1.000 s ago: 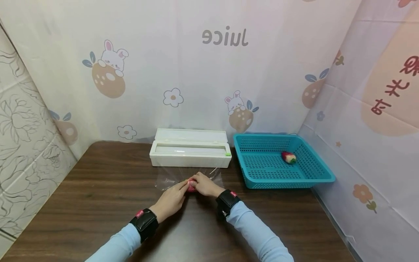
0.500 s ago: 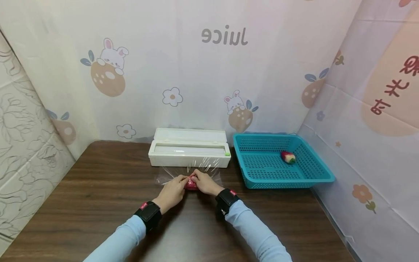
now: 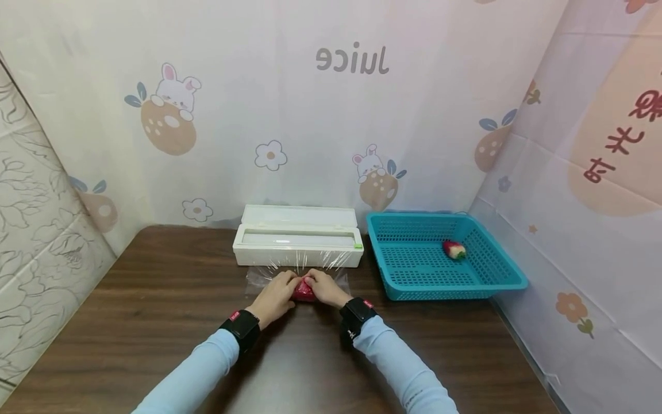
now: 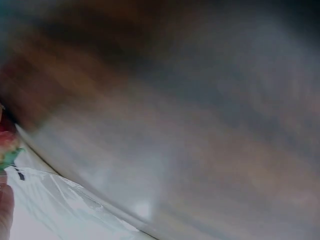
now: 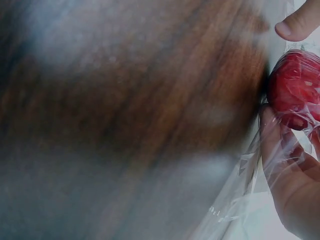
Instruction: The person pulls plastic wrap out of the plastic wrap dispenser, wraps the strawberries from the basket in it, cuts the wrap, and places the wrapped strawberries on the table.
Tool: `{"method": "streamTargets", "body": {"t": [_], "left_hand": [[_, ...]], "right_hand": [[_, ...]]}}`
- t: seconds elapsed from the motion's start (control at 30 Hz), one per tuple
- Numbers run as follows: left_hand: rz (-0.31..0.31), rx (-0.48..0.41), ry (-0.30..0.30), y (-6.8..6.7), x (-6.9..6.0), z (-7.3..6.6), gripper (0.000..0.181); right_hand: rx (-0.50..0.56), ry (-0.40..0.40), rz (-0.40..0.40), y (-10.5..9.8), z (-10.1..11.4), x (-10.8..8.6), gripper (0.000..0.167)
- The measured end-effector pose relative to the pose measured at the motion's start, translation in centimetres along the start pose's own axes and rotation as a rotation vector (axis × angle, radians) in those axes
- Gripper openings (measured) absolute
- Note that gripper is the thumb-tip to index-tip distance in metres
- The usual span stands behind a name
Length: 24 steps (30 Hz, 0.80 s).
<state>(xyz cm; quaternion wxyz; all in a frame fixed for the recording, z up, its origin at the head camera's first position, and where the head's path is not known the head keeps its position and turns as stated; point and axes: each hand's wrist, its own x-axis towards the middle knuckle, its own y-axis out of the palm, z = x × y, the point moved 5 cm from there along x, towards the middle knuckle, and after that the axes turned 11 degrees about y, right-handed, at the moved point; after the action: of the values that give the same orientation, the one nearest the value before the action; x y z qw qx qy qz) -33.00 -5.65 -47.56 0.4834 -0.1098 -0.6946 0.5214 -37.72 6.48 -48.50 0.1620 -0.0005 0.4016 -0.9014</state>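
Note:
Clear film [image 3: 256, 280] covers a red fruit [image 3: 304, 291] on the table in front of the white box. My left hand [image 3: 274, 298] grips the fruit's left side, and my right hand [image 3: 326, 287] holds its right side, fingers curled at the far edge. In the right wrist view, creased film lies tight over the glossy red fruit [image 5: 295, 82], with fingers above and below. The left wrist view catches the fruit's red and green end [image 4: 8, 150] beside loose film [image 4: 60, 205]; most of the left hand is out of that view.
A white film box [image 3: 298, 257] with its lid raised stands behind the hands, the film stretching from its front. Right of it, a blue-green basket [image 3: 450, 292] holds one red and pale fruit [image 3: 454, 249] with a green end. A patterned cloth hangs behind the dark wooden table [image 3: 155, 299].
My left hand has shifted slightly right and away from me, its fingers closer around the fruit. The right hand has barely moved. More of the red shows, and the film has drawn into shiny creases toward the box.

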Motion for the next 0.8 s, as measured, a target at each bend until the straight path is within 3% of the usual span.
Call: {"method": "streamTargets", "body": {"t": [0.13, 0.27, 0.47, 0.6, 0.7, 0.8], "left_hand": [[0.012, 0.048, 0.019, 0.6, 0.4, 0.4, 0.055], [0.023, 0.089, -0.001, 1.0, 0.7, 0.7, 0.052], [0.032, 0.051, -0.008, 0.7, 0.9, 0.7, 0.048], [0.050, 0.017, -0.036, 0.5, 1.2, 0.8, 0.048], [0.075, -0.011, -0.069, 0.3, 1.3, 1.1, 0.049], [0.101, -0.038, -0.099, 0.2, 1.4, 1.3, 0.048]], "right_hand": [[0.032, 0.011, 0.003, 0.0, -0.5, 0.2, 0.020], [0.048, -0.002, 0.013, 0.0, -0.7, 0.3, 0.024], [0.002, -0.044, 0.039, -0.6, -0.5, -0.4, 0.031], [-0.098, -0.088, -0.077, -1.5, 0.0, -1.0, 0.030], [-0.227, -0.165, -0.185, -1.9, 0.8, -1.7, 0.029], [-0.380, -0.247, -0.244, -1.7, 1.7, -2.5, 0.035]]}}
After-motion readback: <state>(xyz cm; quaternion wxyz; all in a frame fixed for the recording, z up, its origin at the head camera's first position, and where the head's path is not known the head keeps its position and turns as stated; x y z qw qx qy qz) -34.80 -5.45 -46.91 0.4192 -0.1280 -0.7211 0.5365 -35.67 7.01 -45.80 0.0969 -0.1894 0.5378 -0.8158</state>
